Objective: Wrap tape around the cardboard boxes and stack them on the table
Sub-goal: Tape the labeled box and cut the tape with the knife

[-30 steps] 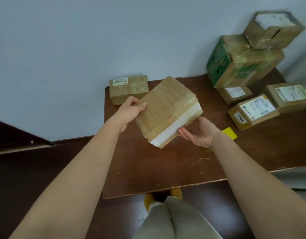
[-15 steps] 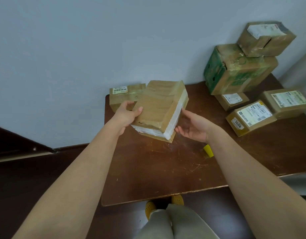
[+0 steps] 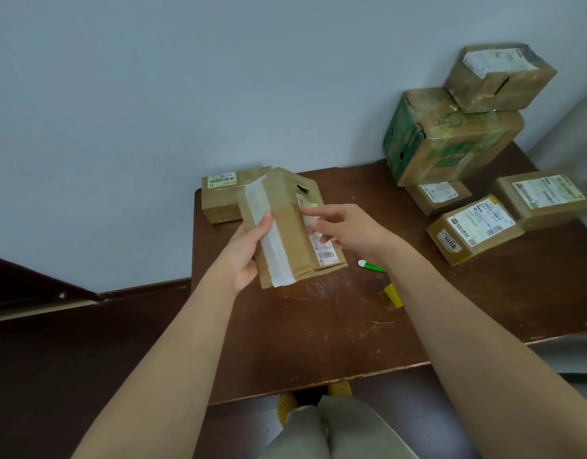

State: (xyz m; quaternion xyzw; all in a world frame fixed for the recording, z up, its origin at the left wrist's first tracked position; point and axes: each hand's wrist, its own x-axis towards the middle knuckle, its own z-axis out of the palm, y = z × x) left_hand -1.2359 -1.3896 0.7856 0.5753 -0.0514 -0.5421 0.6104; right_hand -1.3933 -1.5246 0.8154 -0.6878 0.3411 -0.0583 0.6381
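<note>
Head view shows the cardboard box [image 3: 287, 226] held above the desk [image 3: 335, 332] toward its ten o'clock corner; your left hand [image 3: 249, 250] has its grip around the left edge, thumb on the white tape strip [image 3: 270, 240], while your right hand [image 3: 348, 230] touches the labelled face with loose fingers. It looks light and stiff, but the glossy tape may be slippery, so I would hold it by the bare cardboard edges.

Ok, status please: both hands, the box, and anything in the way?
Left hand grips box. Right hand open, fingers on label. Green pen lies beside it.
</note>
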